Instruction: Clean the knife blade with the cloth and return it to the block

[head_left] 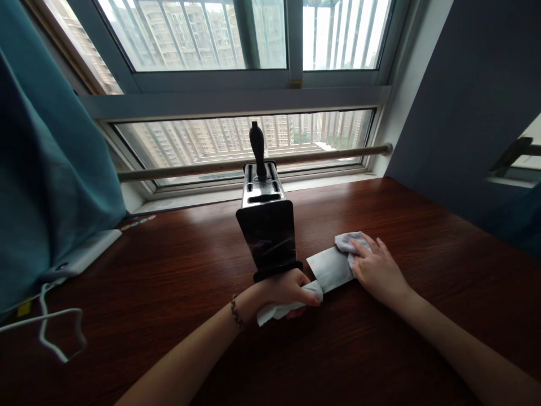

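My left hand point(291, 288) is closed around the handle end of a cleaver, with a white cloth or tissue point(279, 311) wrapped between. The cleaver's broad, pale metal blade point(329, 268) points right, over the table. At the blade's far end my right hand point(378, 270) grips a bunched whitish cloth point(346, 241) that touches the upper corner. The cleaver's handle is hidden by the wrap and my fingers. Just beyond my left wrist stands a black and silver knife block point(270, 234), one dark-handled knife point(257, 148) upright in its slotted top.
A reddish-brown wooden table point(190, 248) spreads beneath everything. To the left lie a white flat device point(88, 254) and a looping white cable point(44, 321), beside a blue curtain point(88, 158). Behind the block, a rail point(203, 168) crosses the window; a wall point(448, 124) rises at right.
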Tool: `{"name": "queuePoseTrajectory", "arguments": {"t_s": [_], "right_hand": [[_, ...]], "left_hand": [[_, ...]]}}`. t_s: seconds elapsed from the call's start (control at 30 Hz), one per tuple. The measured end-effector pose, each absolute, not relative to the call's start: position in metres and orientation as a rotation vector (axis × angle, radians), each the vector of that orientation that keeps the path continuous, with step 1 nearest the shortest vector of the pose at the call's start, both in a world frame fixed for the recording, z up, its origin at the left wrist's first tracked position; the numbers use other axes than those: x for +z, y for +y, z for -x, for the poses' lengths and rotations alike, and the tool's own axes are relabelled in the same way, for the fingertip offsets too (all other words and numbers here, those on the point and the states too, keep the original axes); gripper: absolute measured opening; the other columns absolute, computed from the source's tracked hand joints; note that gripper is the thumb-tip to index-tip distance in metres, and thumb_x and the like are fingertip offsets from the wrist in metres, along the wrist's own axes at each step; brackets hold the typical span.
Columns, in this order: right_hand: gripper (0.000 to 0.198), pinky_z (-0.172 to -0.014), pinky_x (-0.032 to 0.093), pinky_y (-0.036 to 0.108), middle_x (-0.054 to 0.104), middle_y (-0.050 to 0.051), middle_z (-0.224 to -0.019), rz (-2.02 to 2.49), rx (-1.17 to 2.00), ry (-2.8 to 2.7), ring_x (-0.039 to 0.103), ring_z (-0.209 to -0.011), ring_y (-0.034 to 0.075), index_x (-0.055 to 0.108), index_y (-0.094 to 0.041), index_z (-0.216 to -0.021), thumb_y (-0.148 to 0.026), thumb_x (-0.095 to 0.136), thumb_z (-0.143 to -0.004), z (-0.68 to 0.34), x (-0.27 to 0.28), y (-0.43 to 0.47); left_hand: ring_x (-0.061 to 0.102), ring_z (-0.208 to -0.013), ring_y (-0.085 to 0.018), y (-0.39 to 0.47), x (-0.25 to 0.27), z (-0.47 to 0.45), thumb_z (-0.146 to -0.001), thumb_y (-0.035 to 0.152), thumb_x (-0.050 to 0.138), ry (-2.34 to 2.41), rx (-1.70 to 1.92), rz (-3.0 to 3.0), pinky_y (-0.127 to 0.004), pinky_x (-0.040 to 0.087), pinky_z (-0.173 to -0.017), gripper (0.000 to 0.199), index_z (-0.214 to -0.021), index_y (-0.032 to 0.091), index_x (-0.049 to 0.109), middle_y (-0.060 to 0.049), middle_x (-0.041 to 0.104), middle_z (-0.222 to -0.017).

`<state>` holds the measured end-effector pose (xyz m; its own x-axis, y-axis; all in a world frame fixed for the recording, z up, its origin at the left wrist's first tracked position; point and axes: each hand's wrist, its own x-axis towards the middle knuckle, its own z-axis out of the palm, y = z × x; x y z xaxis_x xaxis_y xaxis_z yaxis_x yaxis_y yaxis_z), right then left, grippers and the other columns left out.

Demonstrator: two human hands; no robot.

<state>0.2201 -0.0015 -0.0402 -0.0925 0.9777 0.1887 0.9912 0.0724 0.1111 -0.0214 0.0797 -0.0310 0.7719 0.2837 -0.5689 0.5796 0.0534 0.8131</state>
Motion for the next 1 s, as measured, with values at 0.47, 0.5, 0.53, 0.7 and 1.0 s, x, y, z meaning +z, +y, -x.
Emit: {"name": "queuePoseTrajectory", "arguments": {"t_s": [0.47, 0.5, 0.53, 0.7, 1.0], "right_hand": [[0.037, -0.113, 0.021, 0.054, 0.044, 0.013, -0.144, 2.286, -0.171, -2.204, 0.026, -0.135, 0.043, 0.076, -0.008, -0.085, -0.011, 0.040, -0.092, -0.242, -0.053, 0.002], [0.037, -0.112, 0.022, 0.054, 0.045, 0.013, -0.143, 2.205, -0.146, -2.220, 0.026, -0.134, 0.043, 0.075, -0.007, -0.082, -0.010, 0.040, -0.091, -0.239, -0.056, 0.001], [0.037, -0.113, 0.024, 0.053, 0.046, 0.013, -0.142, 2.110, -0.103, -2.231, 0.027, -0.134, 0.042, 0.075, -0.006, -0.079, -0.010, 0.040, -0.091, -0.234, -0.059, 0.000], [0.045, -0.116, 0.024, 0.047, 0.041, 0.006, -0.147, 1.570, 0.402, -2.315, 0.020, -0.140, 0.032, 0.073, -0.009, -0.091, -0.024, 0.031, -0.099, -0.203, -0.044, -0.013], [0.038, -0.116, 0.018, 0.053, 0.037, -0.009, -0.148, 1.669, 0.102, -2.409, 0.019, -0.142, 0.031, 0.074, -0.022, -0.102, -0.024, 0.036, -0.098, -0.188, -0.031, -0.024]], "left_hand": [[0.048, -0.040, -0.011, 0.083, -0.040, 0.023, -0.070, 0.042, 0.070, 0.716, -0.251, -1.523, -0.022, 0.037, -0.035, 0.029, -0.071, 0.016, 0.058, 0.001, 0.055, -0.052], [0.048, -0.040, -0.011, 0.083, -0.040, 0.023, -0.070, 0.042, 0.070, 0.714, -0.251, -1.519, -0.022, 0.038, -0.035, 0.029, -0.071, 0.016, 0.058, 0.001, 0.055, -0.052], [0.048, -0.040, -0.011, 0.083, -0.039, 0.022, -0.070, 0.042, 0.070, 0.713, -0.252, -1.516, -0.021, 0.038, -0.035, 0.029, -0.071, 0.016, 0.058, 0.001, 0.055, -0.052], [0.049, -0.040, -0.011, 0.083, -0.038, 0.022, -0.071, 0.040, 0.070, 0.712, -0.257, -1.512, -0.021, 0.037, -0.034, 0.027, -0.070, 0.015, 0.057, 0.001, 0.056, -0.053], [0.048, -0.039, -0.011, 0.082, -0.039, 0.022, -0.072, 0.040, 0.068, 0.702, -0.246, -1.538, -0.021, 0.037, -0.034, 0.027, -0.068, 0.015, 0.057, 0.001, 0.055, -0.051]]}}
